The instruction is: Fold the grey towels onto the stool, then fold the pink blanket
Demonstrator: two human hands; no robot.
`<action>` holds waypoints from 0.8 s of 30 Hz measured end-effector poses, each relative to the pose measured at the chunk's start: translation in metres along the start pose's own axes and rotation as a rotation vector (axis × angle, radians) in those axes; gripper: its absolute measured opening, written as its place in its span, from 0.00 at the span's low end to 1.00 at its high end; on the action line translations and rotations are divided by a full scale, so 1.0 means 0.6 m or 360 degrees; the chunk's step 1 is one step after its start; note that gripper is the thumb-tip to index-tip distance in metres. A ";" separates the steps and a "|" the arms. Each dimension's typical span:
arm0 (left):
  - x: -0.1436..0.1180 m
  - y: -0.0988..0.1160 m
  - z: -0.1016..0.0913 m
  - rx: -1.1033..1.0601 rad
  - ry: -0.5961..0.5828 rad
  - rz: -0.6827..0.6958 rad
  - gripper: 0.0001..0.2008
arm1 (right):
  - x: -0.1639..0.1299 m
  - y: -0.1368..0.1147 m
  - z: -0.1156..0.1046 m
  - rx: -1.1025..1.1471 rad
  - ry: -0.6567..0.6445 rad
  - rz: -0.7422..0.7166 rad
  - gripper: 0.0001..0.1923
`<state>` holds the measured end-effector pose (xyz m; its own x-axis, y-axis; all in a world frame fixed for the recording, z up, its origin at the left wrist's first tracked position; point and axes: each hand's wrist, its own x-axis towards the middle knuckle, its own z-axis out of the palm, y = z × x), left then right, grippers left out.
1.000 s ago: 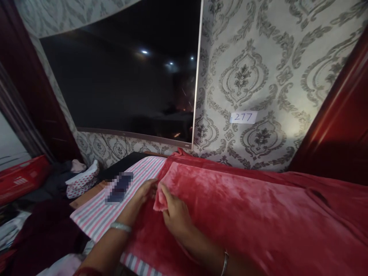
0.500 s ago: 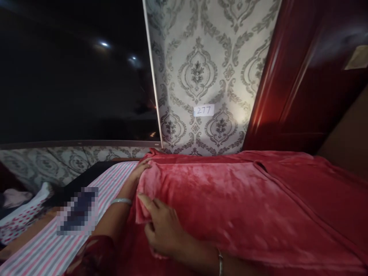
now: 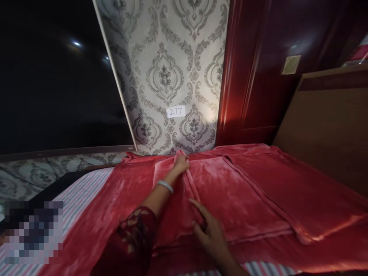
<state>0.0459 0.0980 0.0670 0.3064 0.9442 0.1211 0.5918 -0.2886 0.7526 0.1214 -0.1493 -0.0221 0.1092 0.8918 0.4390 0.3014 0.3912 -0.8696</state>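
A plush red blanket (image 3: 258,184) lies spread with folded layers on a striped cloth. My left hand (image 3: 181,164), reaching to the far side with a bangle on its wrist, is closed on a raised edge of the blanket near the wall. Closer to me, my right hand (image 3: 211,232) has its thumb and fingers curled around the near part of the same folded edge. Between the two hands the edge runs as a narrow ridge. Part of the fabric inside the right hand's grip is hidden.
Pink, grey and white striped cloth (image 3: 83,191) shows at the left and near edge. A large dark screen (image 3: 57,84) stands at the left against patterned wallpaper (image 3: 165,76) bearing a "277" label (image 3: 176,111). Dark red panelling (image 3: 244,76) and a brown board (image 3: 324,126) are at the right.
Both hands have moved to the right with the blanket's edge, folding it inward. More red fabric shows on the left. The view has turned to the right.
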 end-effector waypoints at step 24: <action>0.008 0.080 0.163 0.0250 -0.0347 0.0173 0.06 | -0.034 0.087 -0.099 0.0306 0.0166 0.0514 0.25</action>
<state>0.1487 0.0729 0.0400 0.5170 0.8550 0.0408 0.6499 -0.4231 0.6314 0.1914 -0.1604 -0.0630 0.2683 0.9520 0.1477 0.0538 0.1383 -0.9889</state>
